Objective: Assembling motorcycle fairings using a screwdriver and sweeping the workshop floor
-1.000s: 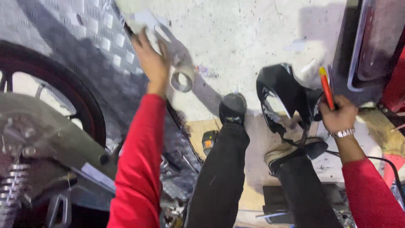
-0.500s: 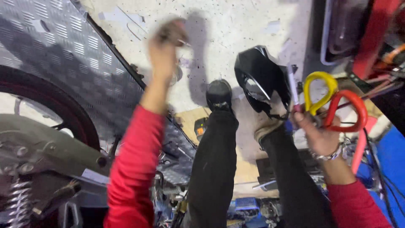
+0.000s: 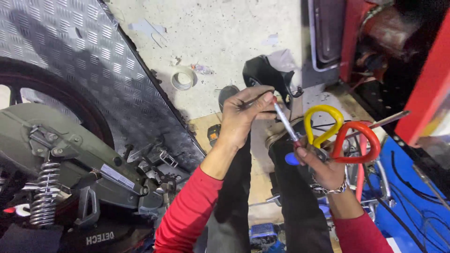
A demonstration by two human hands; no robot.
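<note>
At far left, motorcycle wheel [image 3: 28,93] and coil spring [image 3: 44,197] beside checker-plate ramp [image 3: 93,56]; tape roll [image 3: 183,78] lying on concrete. Mid-frame, left hand [image 3: 241,119] pinching tip of slim metal shaft [image 3: 283,122], fingers narrow around it. Further right, right hand [image 3: 323,168] clasping blue handle [image 3: 291,159] together with yellow loop [image 3: 323,124] and red loop [image 3: 358,140]. Seemingly separating one tool from a bundle; calls for steady pinch, looser right grip.

My left hand [image 3: 241,119] pinches a smooth, shiny metal shaft [image 3: 284,122]; my right hand [image 3: 323,166] holds glossy yellow and red plastic-coated loops [image 3: 344,133]. Far floor [image 3: 225,42] looks rough concrete.
</note>
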